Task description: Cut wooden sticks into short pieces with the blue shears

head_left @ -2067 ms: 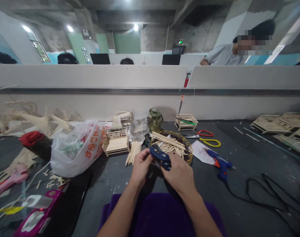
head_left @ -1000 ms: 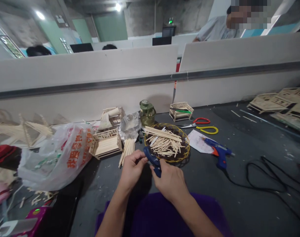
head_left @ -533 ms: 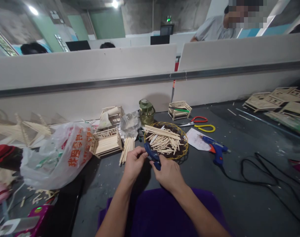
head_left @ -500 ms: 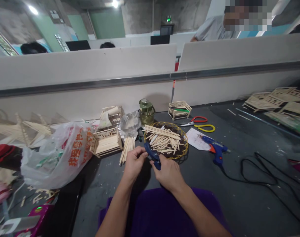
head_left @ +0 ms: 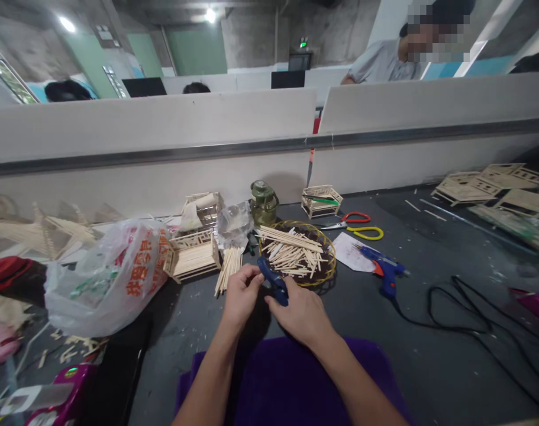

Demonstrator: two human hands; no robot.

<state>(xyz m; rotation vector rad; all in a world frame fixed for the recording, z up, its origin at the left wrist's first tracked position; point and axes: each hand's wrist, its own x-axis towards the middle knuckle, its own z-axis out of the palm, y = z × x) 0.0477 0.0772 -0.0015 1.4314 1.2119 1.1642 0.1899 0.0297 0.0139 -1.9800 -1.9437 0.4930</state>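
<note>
Fingers of my right hand (head_left: 302, 310) are wrapped about a dark blue hand tool (head_left: 273, 280) with curved handles, perhaps cutters; its jaws are too small to make out. At the tool's upper left end, my left hand (head_left: 242, 293) is closed in a pinch, and whatever it holds is hidden. Both hands are close together above the dark table. Just beyond them lies a woven basket (head_left: 335, 260) with a yellow rim, full of short wooden sticks (head_left: 296, 254). A bundle of sticks (head_left: 229, 269) rests left of the basket.
Stick-built frames (head_left: 191, 260) and a white plastic bag (head_left: 105, 284) stand on the left. A green jar (head_left: 264, 202) is behind the basket. Scissors (head_left: 362, 232), a blue glue gun (head_left: 387, 272) and its looping black cable (head_left: 446, 322) lie right. A person (head_left: 384, 56) is beyond the partition.
The view has tilted up slightly. My right thumb has come away a little from the blue tool's handle; both hands otherwise stay in about the same place.
</note>
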